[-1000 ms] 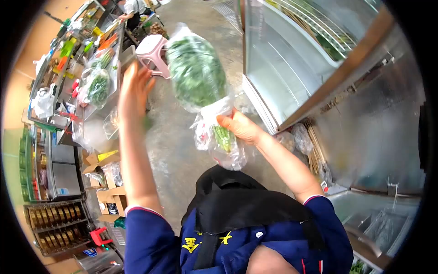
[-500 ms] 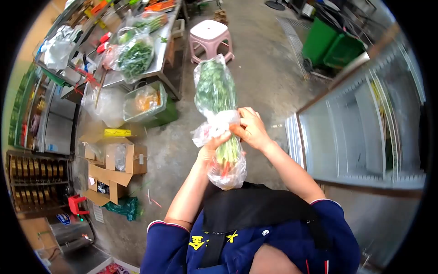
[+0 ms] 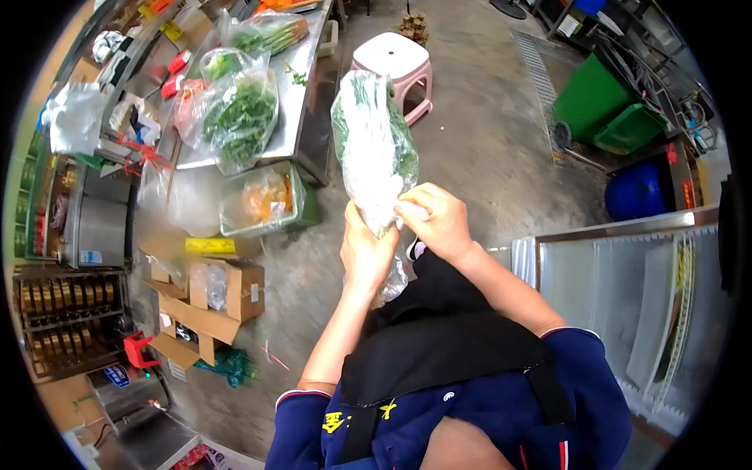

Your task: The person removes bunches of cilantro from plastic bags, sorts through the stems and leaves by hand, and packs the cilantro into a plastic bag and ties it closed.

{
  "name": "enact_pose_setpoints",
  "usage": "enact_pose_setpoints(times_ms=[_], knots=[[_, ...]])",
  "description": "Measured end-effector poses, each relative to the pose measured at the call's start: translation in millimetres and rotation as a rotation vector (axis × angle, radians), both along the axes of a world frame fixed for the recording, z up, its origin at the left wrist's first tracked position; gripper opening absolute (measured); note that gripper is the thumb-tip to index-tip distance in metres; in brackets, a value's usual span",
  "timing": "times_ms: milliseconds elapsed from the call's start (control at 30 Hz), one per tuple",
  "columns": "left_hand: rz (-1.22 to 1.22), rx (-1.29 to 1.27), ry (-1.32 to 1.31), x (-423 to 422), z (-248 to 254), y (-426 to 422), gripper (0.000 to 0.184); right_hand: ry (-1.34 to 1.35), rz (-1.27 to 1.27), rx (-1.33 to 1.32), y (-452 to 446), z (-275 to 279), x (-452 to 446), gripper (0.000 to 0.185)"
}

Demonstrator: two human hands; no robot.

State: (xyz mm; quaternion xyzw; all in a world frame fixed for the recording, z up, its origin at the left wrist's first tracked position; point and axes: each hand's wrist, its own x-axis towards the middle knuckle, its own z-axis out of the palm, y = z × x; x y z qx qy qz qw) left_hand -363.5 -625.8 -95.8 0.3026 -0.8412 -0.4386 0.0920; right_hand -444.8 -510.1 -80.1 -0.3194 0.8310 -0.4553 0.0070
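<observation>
A bunch of leafy greens (image 3: 403, 149) in a clear plastic bag (image 3: 368, 160) is held up in front of my body, leaves pointing away from me. My left hand (image 3: 366, 249) is closed round the narrow middle of the bundle. At its right side, my right hand (image 3: 439, 223) pinches a bunched, whitish part of the plastic between thumb and fingers. The lower end of the bag shows below my hands, and the stems there are mostly hidden.
Bagged greens (image 3: 239, 117) lie on a metal table (image 3: 294, 117) at the left, with a green bin (image 3: 301, 207) below. A pink stool (image 3: 392, 59) stands ahead. Cardboard boxes (image 3: 207, 313) sit on the floor; a glass-door fridge (image 3: 611, 294) is at the right.
My left hand has moved up to wrap the bundle's middle. The bundle has turned and tilted, with more white plastic facing me and its stems now largely covered. The view has shifted slightly.
</observation>
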Motion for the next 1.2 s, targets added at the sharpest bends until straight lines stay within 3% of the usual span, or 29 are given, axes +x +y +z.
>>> enact_pose_setpoints(times_ms=[100,133,233,267,300,433,633,733,800,833,900,967,1000,1033,1067,1100,1167,1200], knots=[[-0.062,-0.056,0.037,-63,-5,-16,0.068,-0.587,0.122,-0.325,-10,-18,-85,0.015],[-0.104,-0.018,0.072,-86,-11,-20,0.065,-0.833,0.186,-0.55,-11,-26,-111,0.011],[-0.128,-0.009,-0.046,-160,-4,-34,0.064,-0.837,0.222,-0.521,-18,-16,-184,0.009],[-0.152,-0.072,-0.058,-183,-6,-40,0.065,-0.6,0.261,-0.303,-21,-18,-207,0.012],[-0.165,-0.141,-0.064,-203,0,-48,0.065,-0.647,0.247,-0.069,-30,1,-227,0.022],[-0.153,-0.31,-0.108,-261,3,-81,0.068,-0.206,0.213,0.427,-71,25,-298,0.049],[-0.148,-0.373,-0.117,-338,1,-153,0.072,0.009,0.203,0.432,-159,-17,-367,0.037],[-0.204,-0.343,-0.125,-373,-8,-206,0.072,-0.233,0.371,0.322,-203,-32,-403,0.033],[-0.195,-0.331,-0.141,-401,-24,-242,0.074,-0.715,0.498,0.157,-232,-13,-429,0.031],[-0.182,-0.207,-0.178,-413,-25,-262,0.075,-0.965,0.558,0.064,-247,11,-435,0.03],[-0.153,0.02,-0.222,-451,-28,-306,0.076,-0.86,0.626,0.081,-279,56,-451,0.028],[-0.153,0.103,-0.013,-489,-29,-328,0.072,-0.821,0.689,0.049,-299,69,-477,0.03],[-0.142,0.278,0.384,-504,-59,-345,0.061,-0.786,0.673,-0.16,-310,73,-484,0.032],[-0.137,0.733,0.407,-505,-40,-356,0.053,-0.73,0.651,-0.383,-313,83,-491,0.036],[-0.13,0.784,0.457,-514,-42,-365,0.054,-0.872,0.61,-0.547,-313,88,-512,0.043],[-0.121,0.836,0.502,-520,-45,-372,0.054,-0.811,0.452,-0.655,-306,69,-536,0.036],[-0.195,0.8,0.488,-530,-42,-385,0.057,-0.413,0.181,-0.235,-328,48,-559,0.025],[-0.224,0.776,0.489,-536,-42,-390,0.058,-0.194,0.213,-0.019,-342,43,-557,0.021]])
